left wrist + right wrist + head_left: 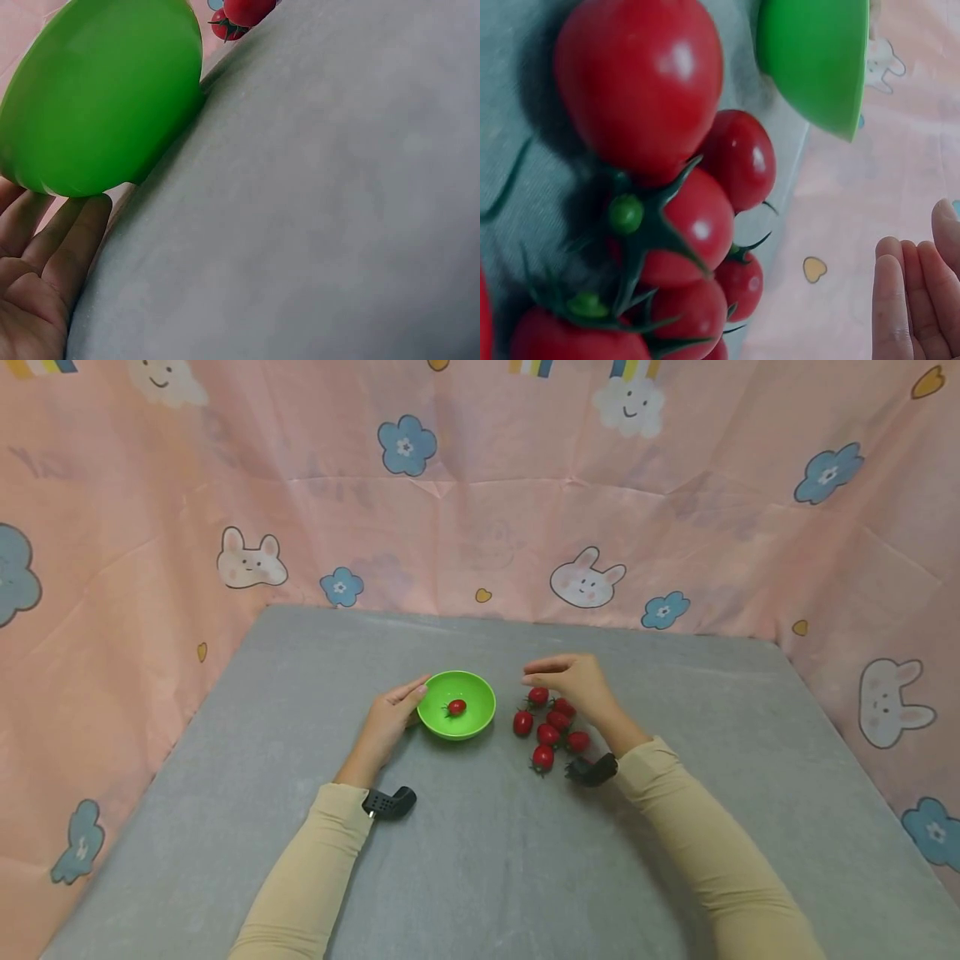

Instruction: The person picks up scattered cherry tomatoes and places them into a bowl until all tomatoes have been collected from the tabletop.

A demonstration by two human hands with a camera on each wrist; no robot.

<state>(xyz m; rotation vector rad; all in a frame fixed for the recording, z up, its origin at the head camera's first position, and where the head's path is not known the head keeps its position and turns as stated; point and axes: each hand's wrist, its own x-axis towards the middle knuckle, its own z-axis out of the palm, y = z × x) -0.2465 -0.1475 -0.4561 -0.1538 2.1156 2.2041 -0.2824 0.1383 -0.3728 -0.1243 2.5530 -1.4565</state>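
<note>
A green bowl (480, 714) stands on the table with one small red tomato (457, 707) inside, its green stalk still on. My left hand (384, 724) holds the bowl at its left side, thumb at the rim and fingers against the outer wall, as the left wrist view shows. To the right of the bowl lies a loose cluster of several cherry tomatoes (548, 734). Over the far end of that cluster hovers my right hand (573, 681), its fingers extended and nothing visible between them and the thumb. The right forearm partly covers the cluster's near edge.
A grey cloth-like surface covers the table (465, 860). Pink printed curtain (480, 502) hangs behind the table and along both sides. Each wrist carries a black camera mount (390, 803); the right one sits close beside the nearest tomatoes.
</note>
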